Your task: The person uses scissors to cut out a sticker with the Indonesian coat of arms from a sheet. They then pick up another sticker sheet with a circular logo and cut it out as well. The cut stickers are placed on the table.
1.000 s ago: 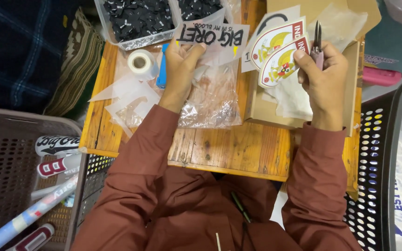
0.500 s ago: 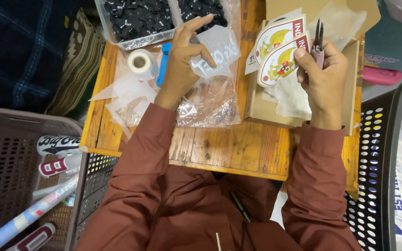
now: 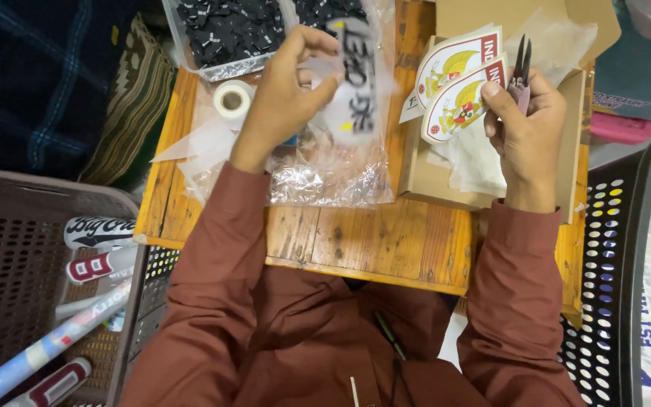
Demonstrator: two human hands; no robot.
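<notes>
Wooden bench (image 3: pixel 386 241) filling the middle of the view, flanked by a brown perforated basket (image 3: pixel 16 249) on the left with rolled printed sheets in it and a dark perforated basket (image 3: pixel 627 226) on the right. On the bench, an open cardboard box (image 3: pixel 431 166) at the right, crinkled clear plastic bags (image 3: pixel 318 177) in the middle, a clear tub of small black pieces (image 3: pixel 227 34) at the far edge, a white tape roll (image 3: pixel 233 98) beside it. Left hand (image 3: pixel 280 98) raised above the plastic bags, wrist bent, fingertips pinching a translucent transfer sheet with dark lettering (image 3: pixel 356 83) by its edge, sheet hanging almost vertical and blurred. Right hand (image 3: pixel 525 124) upright over the box, grip pressed together on 2 shield-shaped crest stickers (image 3: pixel 457 90) fanned under the thumb, plus small snips (image 3: pixel 521 71) tucked against the palm, blades pointing away. Likely trouble: thin transfer sheet curling or sticking to itself or to the loose plastic beneath, given a hold at 1 edge only; stickers sliding out of the crowded right grip, or snip tips scratching a printed face, since 3 items share 1 hand.
</notes>
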